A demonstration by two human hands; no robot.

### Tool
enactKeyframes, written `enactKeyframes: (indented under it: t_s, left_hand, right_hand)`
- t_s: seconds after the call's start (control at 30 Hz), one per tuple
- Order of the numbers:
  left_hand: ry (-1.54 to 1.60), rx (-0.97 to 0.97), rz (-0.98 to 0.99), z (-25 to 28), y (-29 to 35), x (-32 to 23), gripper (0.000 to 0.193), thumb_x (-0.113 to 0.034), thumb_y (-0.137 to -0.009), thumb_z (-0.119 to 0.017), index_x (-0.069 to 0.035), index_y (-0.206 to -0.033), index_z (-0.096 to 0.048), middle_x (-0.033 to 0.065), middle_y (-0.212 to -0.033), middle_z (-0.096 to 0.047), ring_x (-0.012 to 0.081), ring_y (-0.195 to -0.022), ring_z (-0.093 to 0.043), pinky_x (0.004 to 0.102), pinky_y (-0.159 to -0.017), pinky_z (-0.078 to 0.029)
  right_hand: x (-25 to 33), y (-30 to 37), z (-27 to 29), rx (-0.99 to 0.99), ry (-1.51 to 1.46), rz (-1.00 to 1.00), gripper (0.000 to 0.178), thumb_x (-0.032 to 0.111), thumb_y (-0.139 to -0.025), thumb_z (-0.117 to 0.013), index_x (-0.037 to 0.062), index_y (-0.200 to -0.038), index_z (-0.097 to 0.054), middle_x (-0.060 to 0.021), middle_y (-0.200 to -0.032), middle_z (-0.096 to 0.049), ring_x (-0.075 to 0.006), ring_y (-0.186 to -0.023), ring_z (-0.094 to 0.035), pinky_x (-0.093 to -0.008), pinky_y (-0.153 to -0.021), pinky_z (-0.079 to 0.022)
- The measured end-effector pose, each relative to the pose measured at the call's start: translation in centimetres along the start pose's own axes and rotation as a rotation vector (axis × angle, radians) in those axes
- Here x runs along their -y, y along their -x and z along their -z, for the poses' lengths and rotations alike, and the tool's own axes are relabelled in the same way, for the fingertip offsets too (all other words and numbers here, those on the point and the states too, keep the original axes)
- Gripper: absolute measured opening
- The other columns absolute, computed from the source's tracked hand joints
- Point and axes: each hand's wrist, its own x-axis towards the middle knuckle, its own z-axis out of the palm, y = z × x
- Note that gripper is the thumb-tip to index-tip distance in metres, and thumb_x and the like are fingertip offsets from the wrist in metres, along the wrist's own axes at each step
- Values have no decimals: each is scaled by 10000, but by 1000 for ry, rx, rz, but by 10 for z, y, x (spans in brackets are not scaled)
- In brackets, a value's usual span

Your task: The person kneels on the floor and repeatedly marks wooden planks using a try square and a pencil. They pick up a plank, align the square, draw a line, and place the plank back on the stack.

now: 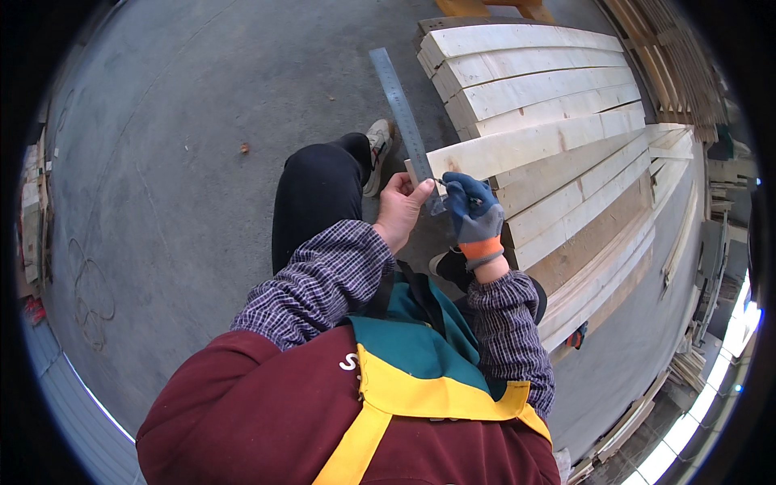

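Observation:
A long steel ruler [401, 109] lies across the near-left end of a pale wooden board [533, 145], its far part sticking out over the floor. My bare left hand [398, 208] is closed at that end, the thumb pressing on the ruler and the fingers curled at the board's end. Close beside it, my right hand [475, 212], in a blue and grey glove with an orange cuff, is closed on a thin dark pen-like stick [440, 183]. Its tip is by the ruler's edge on the board. The stick's exact kind is too small to tell.
Several pale boards [541, 69] are stacked ahead and to the right, with more planks [598, 283] lower on that side. Further timber [671, 61] stands at the far right. My shoe [378, 149] rests on the grey concrete floor [202, 145]. A thin loose cord [93, 299] lies at left.

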Motion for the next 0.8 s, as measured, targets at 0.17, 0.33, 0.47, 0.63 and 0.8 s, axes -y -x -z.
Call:
enactKeyframes:
  t_s: [0.17, 0.33, 0.47, 0.63, 0.8]
  left_hand:
    - [33, 3, 18, 1, -1, 1, 348, -162, -866, -726, 0, -1093, -519, 27, -959, -611, 84, -875, -577, 232, -833, -470]
    - [44, 4, 4, 0, -2, 1, 350, -172, -863, -731, -3, -1087, -522, 17, -948, -604, 82, -863, -569, 229, -834, -464]
    - [18, -11, -6, 0, -3, 3, 351, -180, -859, -736, -1, -1078, -528, 16, -943, -600, 86, -859, -563, 229, -833, -456]
    - [19, -19, -12, 0, -2, 4, 352, -184, -856, -738, -1, -1074, -531, 23, -955, -600, 83, -863, -563, 223, -831, -452]
    - [40, -19, -40, -3, -1, 2, 328, -245, -841, -752, -59, -1030, -559, -42, -842, -544, 46, -735, -475, 216, -696, -405]
  right_hand:
    - [5, -24, -13, -22, 31, 51, 234, 13, -852, -643, 51, -1081, -674, -132, -1009, -667, -237, -915, -646, -308, -802, -513]
    - [5, -26, -10, -8, 73, 116, 226, 79, -842, -672, 53, -1066, -671, -147, -973, -664, -285, -873, -655, -339, -750, -538]
    - [3, -6, 9, 87, 54, -82, 187, 99, -860, -668, 51, -1040, -680, -152, -952, -667, -289, -838, -659, -335, -742, -538]
    - [4, -1, 19, 153, 114, -76, 170, 130, -870, -665, 45, -1017, -682, -173, -955, -667, -295, -835, -663, -344, -740, -539]
    - [7, -18, 5, 116, 185, -41, 183, 146, -855, -671, 46, -1008, -681, -175, -948, -671, -316, -850, -660, -365, -749, -538]
